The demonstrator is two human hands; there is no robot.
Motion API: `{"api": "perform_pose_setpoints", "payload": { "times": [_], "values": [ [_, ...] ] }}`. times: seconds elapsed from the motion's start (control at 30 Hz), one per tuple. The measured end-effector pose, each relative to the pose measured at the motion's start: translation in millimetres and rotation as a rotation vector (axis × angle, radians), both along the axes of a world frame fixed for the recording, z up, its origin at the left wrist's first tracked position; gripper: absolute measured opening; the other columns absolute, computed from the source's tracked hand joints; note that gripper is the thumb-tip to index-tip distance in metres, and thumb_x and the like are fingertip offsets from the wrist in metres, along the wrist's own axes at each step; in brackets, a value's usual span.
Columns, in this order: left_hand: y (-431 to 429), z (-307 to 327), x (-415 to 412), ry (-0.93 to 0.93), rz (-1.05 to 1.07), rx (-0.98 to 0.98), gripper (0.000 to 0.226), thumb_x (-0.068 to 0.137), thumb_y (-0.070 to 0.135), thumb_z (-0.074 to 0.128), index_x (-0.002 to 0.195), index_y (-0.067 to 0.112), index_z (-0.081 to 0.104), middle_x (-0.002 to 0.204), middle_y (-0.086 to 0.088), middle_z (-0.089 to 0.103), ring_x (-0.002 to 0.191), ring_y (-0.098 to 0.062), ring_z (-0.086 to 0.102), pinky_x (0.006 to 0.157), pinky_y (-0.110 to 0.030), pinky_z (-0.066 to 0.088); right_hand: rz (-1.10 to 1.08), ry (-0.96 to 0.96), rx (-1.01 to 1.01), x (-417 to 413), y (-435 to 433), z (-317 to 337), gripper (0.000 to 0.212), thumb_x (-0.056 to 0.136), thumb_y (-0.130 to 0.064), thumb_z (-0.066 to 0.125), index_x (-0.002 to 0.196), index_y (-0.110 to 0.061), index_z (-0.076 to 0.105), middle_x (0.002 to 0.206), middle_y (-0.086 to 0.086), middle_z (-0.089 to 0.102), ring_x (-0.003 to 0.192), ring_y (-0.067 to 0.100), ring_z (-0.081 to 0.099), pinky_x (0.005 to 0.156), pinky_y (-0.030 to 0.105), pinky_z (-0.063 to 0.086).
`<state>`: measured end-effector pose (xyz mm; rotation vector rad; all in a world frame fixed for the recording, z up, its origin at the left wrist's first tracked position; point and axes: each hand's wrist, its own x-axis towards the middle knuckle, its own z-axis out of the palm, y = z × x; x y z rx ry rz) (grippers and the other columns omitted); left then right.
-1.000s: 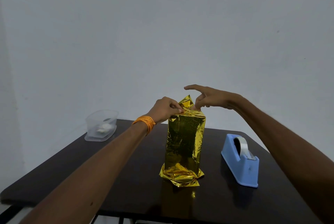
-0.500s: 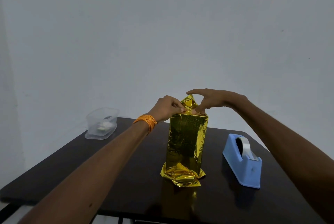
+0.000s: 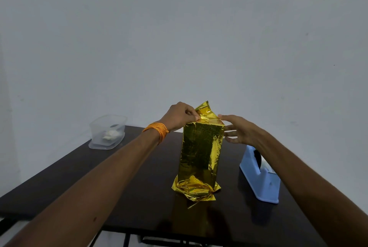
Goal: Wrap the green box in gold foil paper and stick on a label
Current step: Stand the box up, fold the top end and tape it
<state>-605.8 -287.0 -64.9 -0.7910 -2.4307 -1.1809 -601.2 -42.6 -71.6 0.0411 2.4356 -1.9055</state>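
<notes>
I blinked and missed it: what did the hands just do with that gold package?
The right hand left the top of the gold foil, dropped lower and now spreads its fingers beside the upper right edge of the wrapped box. The left hand still pinches the foil at the top. The box stays upright; the blue tape dispenser and clear container have not moved.

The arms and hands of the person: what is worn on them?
No sleeves show on either arm. An orange band of wound threads circles the left wrist. The left hand and the right hand wear no gloves.
</notes>
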Motion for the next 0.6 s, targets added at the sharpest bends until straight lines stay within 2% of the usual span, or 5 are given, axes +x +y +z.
{"api": "perform_pose_setpoints", "payload": {
  "times": [0.1, 0.23, 0.43, 0.53, 0.6],
  "values": [
    [-0.5, 0.3, -0.1, -0.003, 0.004, 0.001, 0.017, 0.09, 0.019, 0.07, 0.103, 0.01, 0.078, 0.109, -0.005, 0.073, 0.085, -0.002, 0.056, 0.066, -0.01, 0.04, -0.002, 0.049, -0.061, -0.6, -11.1, -0.4, 0.05, 0.081, -0.047, 0.078, 0.12, -0.019, 0.065, 0.1, 0.007, 0.069, 0.09, 0.021, 0.066, 0.08, 0.035, 0.052],
    [-1.5, 1.0, 1.1, -0.019, 0.001, 0.019, 0.017, 0.09, 0.017, 0.069, 0.103, 0.009, 0.077, 0.108, -0.006, 0.072, 0.086, -0.004, 0.058, 0.068, -0.013, 0.042, -0.02, 0.025, -0.044, -2.3, -33.5, -12.7, 0.035, 0.078, -0.04, 0.08, 0.102, -0.018, 0.068, 0.092, 0.003, 0.07, 0.092, 0.02, 0.064, 0.082, 0.034, 0.047],
    [-1.1, 0.5, 4.3, -0.011, -0.003, 0.031, 0.018, 0.091, 0.02, 0.068, 0.102, 0.009, 0.077, 0.11, -0.005, 0.072, 0.098, -0.013, 0.06, 0.074, -0.016, 0.044, -0.106, 0.017, -0.275, 0.2, -36.7, -26.0, 0.037, 0.086, -0.048, 0.07, 0.106, -0.017, 0.066, 0.095, 0.009, 0.066, 0.09, 0.022, 0.063, 0.078, 0.034, 0.051],
    [-0.4, -0.9, 7.7, 0.003, 0.006, 0.041, 0.019, 0.092, 0.022, 0.067, 0.104, 0.011, 0.077, 0.11, -0.003, 0.072, 0.1, -0.013, 0.06, 0.077, -0.015, 0.044, -0.121, 0.015, -0.297, 3.4, -30.8, -31.4, 0.047, 0.085, -0.062, 0.064, 0.104, -0.019, 0.064, 0.091, 0.01, 0.066, 0.094, 0.025, 0.062, 0.087, 0.039, 0.049],
    [1.6, -3.2, 10.9, 0.016, 0.009, 0.06, 0.02, 0.095, 0.022, 0.063, 0.105, 0.012, 0.077, 0.111, -0.001, 0.072, 0.101, -0.011, 0.061, 0.079, -0.015, 0.044, -0.118, 0.032, -0.331, 6.4, -24.6, -32.1, 0.055, 0.085, -0.061, 0.065, 0.116, -0.017, 0.06, 0.095, 0.012, 0.065, 0.093, 0.026, 0.063, 0.086, 0.041, 0.051]
  ]
}}
